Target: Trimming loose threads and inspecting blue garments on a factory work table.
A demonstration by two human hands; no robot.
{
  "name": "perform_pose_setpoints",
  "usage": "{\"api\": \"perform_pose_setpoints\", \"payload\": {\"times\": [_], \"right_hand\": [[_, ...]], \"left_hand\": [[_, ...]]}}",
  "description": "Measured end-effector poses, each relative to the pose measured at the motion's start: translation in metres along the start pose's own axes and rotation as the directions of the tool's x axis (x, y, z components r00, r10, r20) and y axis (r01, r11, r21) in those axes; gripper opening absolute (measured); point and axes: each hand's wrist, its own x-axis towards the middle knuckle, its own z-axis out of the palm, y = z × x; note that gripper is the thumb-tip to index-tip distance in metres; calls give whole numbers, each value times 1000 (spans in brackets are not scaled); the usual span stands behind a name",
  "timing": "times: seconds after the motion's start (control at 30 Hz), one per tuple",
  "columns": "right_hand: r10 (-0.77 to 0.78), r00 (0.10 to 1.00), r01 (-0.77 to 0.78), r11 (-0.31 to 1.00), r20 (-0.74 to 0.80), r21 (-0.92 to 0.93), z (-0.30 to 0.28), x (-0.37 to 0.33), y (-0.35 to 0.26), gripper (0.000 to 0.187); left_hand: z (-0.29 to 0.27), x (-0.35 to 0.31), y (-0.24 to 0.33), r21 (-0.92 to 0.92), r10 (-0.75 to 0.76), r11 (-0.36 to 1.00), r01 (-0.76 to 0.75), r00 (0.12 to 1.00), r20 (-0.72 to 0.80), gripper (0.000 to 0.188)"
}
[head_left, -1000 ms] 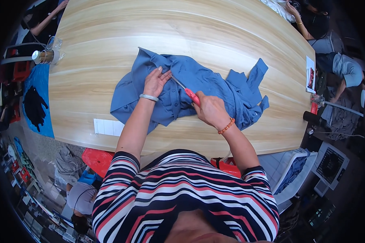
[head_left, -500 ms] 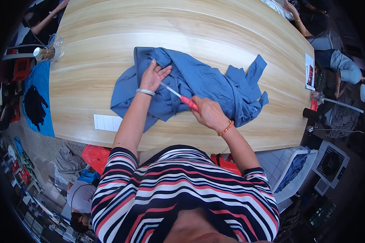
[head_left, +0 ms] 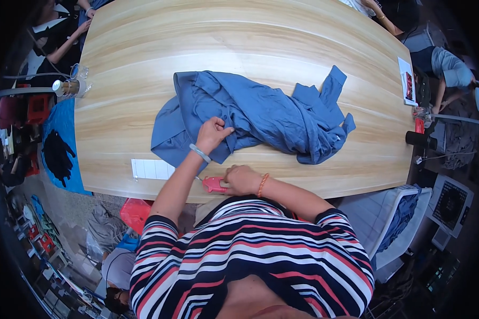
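Right fingers (head_left: 232, 174) grasp the red-handled tool (head_left: 214, 184), pointing left; left fingers (head_left: 226, 131), grip unclear, overlie the blue garment (head_left: 271, 114) stretched sideways.

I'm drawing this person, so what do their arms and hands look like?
The short sleeves have dark navy, white and coral-red stripes. The left forearm has a smooth, pale bangle; the right forearm has an orange beaded bracelet. The fingers wear no gloves.

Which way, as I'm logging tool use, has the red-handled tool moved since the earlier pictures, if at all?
Yes: the red-handled tool moved left and toward the table's near edge, closer to the white paper strip.
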Motion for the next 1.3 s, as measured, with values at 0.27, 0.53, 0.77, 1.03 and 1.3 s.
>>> {"api": "perform_pose_setpoints", "payload": {"times": [0.27,0.53,0.77,1.03,1.3], "right_hand": [[206,583,-142,978,-786,150,-111,47,43,17],[176,581,-332,943,-795,-34,-85,116,92,7],[105,667,28,986,-738,165,-106,60,57,15],[217,651,40,947,-728,318,-100,9,51,14],[148,639,114,952,-755,284,-90,2,51,9]], "left_hand": [[5,-16,1,-50,98,992,-117,954,-284,13],[-5,-20,-23,-295,185,923,-248,957,-225,9],[-39,-18,72,146,572,818,-556,761,-306,53],[-45,-23,82,146,503,854,-500,864,19,19],[-35,-28,94,520,678,618,-590,735,29,15]]}}
